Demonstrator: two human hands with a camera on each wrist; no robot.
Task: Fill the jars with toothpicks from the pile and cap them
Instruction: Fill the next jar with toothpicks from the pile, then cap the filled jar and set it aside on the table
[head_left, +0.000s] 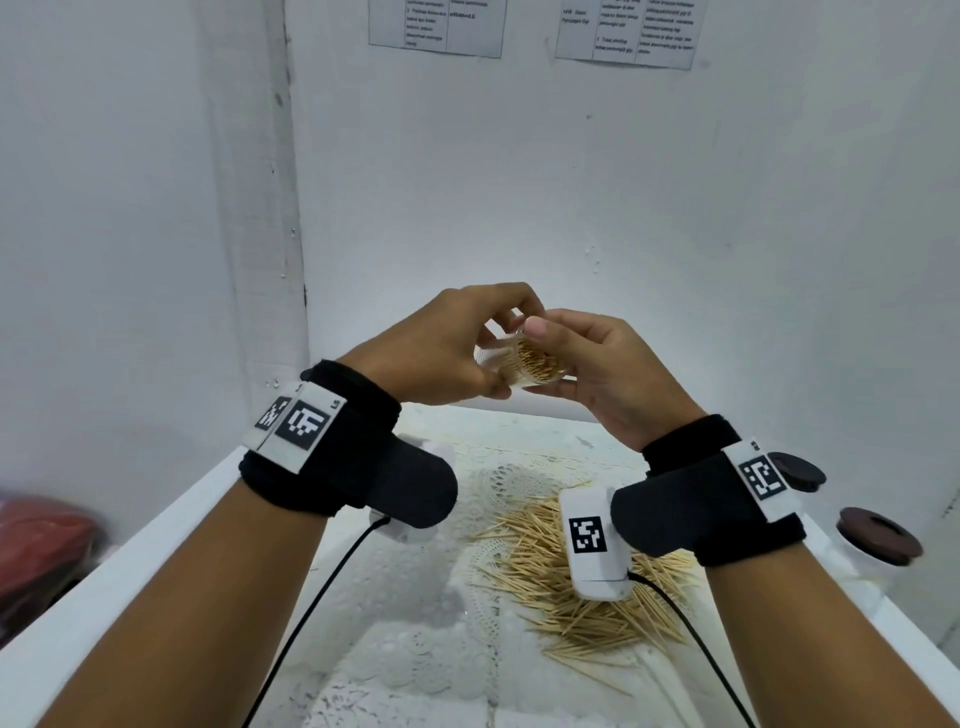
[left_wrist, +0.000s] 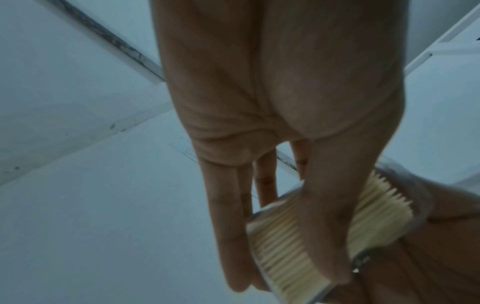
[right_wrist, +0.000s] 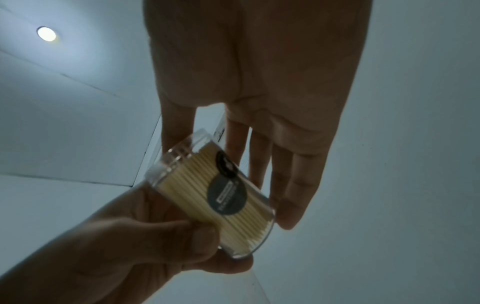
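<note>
Nearest, loose toothpick pile (head_left: 582, 582) on lace-covered surface (head_left: 415, 649). Above it, clear jar (head_left: 524, 364) packed with toothpicks, uncapped, raised between both hands. Left hand (head_left: 441, 348) fingers (left_wrist: 228, 236) curled round jar; right hand (head_left: 597, 364) fingers (right_wrist: 293, 195) against its side, thumb at rim. Farther right, two brown-capped jars (head_left: 878, 535).

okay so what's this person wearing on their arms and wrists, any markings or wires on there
Both forearms are bare, with no sleeves. Each wrist carries a wide black fabric strap: left wrist strap, right wrist strap. White tags with black square code markings sit on the straps. A small white camera box, also coded, hangs under the right wrist. A thin black cable trails from each unit.
</note>
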